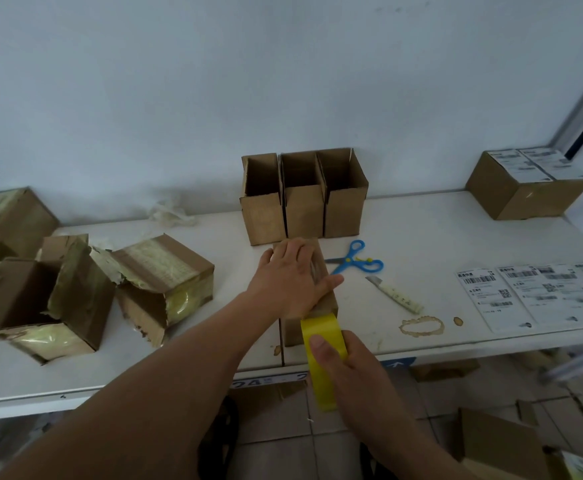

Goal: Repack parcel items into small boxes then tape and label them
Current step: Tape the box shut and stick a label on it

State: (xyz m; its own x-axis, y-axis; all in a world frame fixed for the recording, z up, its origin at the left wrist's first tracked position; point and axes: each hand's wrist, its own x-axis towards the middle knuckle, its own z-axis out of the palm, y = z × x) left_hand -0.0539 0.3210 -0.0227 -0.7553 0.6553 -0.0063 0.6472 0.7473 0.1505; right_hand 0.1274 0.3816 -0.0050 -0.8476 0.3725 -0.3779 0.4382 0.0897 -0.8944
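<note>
A small closed cardboard box (328, 299) stands near the table's front edge. My left hand (292, 278) lies flat on its top, fingers straight, pressing it down. My right hand (349, 367) grips a yellow tape roll (321, 344) at the box's near edge, thumb on the roll's outer face. Three small open boxes (304, 199) stand in a row against the wall behind it. Shipping labels (532, 292) lie flat on the table at the right.
Blue scissors (356, 258) and a utility knife (395, 294) lie right of the box. Torn-open parcels (75, 292) with yellow tape crowd the left. A labelled closed box (525, 187) sits at back right. Cardboard (491, 441) lies on the floor below.
</note>
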